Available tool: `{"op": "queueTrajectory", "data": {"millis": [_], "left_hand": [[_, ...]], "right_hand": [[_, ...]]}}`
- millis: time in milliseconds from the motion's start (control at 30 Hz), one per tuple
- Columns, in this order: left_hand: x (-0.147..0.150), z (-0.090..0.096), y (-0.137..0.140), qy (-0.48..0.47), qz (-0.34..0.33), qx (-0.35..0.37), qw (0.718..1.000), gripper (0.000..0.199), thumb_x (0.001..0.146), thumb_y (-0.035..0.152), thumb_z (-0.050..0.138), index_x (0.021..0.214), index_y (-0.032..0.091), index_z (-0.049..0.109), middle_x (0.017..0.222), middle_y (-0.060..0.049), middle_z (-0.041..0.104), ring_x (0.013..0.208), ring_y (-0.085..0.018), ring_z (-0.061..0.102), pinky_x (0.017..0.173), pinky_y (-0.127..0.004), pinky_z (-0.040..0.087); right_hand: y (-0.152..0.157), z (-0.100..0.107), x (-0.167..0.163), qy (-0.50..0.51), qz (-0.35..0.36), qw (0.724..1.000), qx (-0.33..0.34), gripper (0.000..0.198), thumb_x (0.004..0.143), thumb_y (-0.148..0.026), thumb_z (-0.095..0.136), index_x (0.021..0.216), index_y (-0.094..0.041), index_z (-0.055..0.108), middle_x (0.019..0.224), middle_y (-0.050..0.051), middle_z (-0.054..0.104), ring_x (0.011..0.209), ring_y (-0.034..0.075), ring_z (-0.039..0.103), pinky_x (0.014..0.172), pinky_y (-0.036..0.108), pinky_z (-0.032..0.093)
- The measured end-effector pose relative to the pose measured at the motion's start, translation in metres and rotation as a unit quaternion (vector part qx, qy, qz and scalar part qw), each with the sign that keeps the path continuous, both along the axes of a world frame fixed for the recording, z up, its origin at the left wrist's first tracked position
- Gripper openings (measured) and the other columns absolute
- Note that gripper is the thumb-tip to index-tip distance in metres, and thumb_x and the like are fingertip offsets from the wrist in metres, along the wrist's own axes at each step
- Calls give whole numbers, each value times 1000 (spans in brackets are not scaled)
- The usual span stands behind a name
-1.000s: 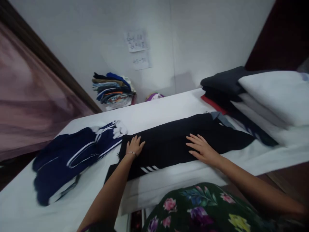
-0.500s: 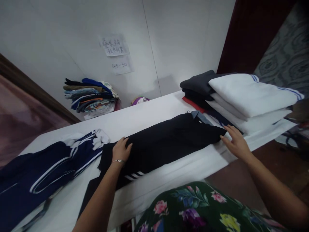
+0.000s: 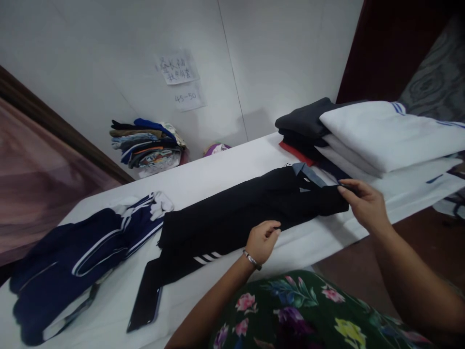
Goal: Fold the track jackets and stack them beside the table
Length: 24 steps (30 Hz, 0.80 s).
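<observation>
While right hand pinches black, white-striped cloth garment by its end | left hand curls at near edge (can't tell if gripping) | best: tension even, creases out

The bare left hand points rightward, its fingers loosely curled; the bare right hand pinches with thumb and forefinger, forearm angled upward.
</observation>
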<state>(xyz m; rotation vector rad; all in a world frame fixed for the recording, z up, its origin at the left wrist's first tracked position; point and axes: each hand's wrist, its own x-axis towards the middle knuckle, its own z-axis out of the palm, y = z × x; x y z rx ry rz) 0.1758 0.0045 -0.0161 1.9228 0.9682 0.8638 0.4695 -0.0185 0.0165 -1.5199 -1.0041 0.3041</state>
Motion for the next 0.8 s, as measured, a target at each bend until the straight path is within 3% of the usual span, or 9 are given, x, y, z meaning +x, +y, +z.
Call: {"op": "queueTrajectory", "data": {"millis": [133, 267, 433, 533, 567, 633, 700, 800], "left_hand": [[13, 8, -6, -4, -47, -55, 997, 22, 82, 28, 58, 98, 17, 70, 92, -6, 71, 77, -14, 63, 71, -27, 51], [18, 18, -8, -60, -136, -133, 980, 38, 78, 37, 65, 109, 15, 66, 102, -10, 69, 84, -16, 63, 77, -30, 50], [10, 31, -12, -91, -200, -172, 960, 77, 63, 47, 78, 129, 16, 53, 121, -13, 61, 108, -26, 57, 91, -38, 46], [-2, 40, -19, -126, -205, -196, 951, 70, 66, 49, 76, 124, 16, 57, 119, -10, 61, 114, -27, 54, 98, -42, 41], [-7, 43, -22, -135, -190, -208, 950, 64, 68, 49, 74, 121, 16, 59, 117, -9, 62, 113, -27, 54, 99, -42, 41], [-19, 51, -27, -144, -150, -245, 947, 54, 71, 48, 72, 114, 15, 63, 109, -8, 65, 106, -25, 58, 96, -41, 43], [-33, 60, -29, -141, -114, -268, 946, 46, 71, 47, 73, 102, 14, 66, 96, -7, 66, 91, -21, 61, 87, -38, 48], [-54, 76, -27, -103, -95, -229, 963, 33, 71, 44, 73, 79, 13, 65, 75, -3, 62, 71, -15, 57, 72, -31, 49]], "right_hand": [[-3, 30, -30, 131, 106, 986, 9, 23, 71, -42, 71, 89, -28, 67, 73, 0, 61, 60, 14, 56, 50, 26, 45], [-7, 47, -63, 192, 201, 960, 16, 22, 71, -35, 74, 91, -28, 68, 72, -2, 60, 56, 11, 55, 48, 24, 45], [-11, 46, -104, 213, 343, 914, 37, 26, 80, -31, 67, 106, -30, 65, 82, -2, 65, 66, 12, 62, 57, 26, 54], [-19, 42, -120, 165, 468, 866, 53, 40, 84, -27, 64, 123, -29, 58, 98, 3, 68, 85, 18, 67, 71, 35, 59], [-21, 41, -122, 131, 485, 862, 70, 41, 85, -24, 62, 125, -29, 57, 102, 5, 68, 90, 19, 67, 76, 36, 59], [-21, 36, -118, 53, 452, 883, 118, 38, 86, -19, 60, 122, -29, 60, 103, 5, 69, 93, 19, 67, 80, 37, 57], [-11, 27, -107, -17, 361, 921, 144, 32, 86, -17, 58, 115, -29, 64, 99, 4, 70, 91, 19, 67, 82, 37, 56], [22, 5, -83, -92, 270, 955, 85, 30, 85, -20, 56, 113, -27, 65, 107, 4, 68, 98, 20, 64, 87, 39, 54]]}}
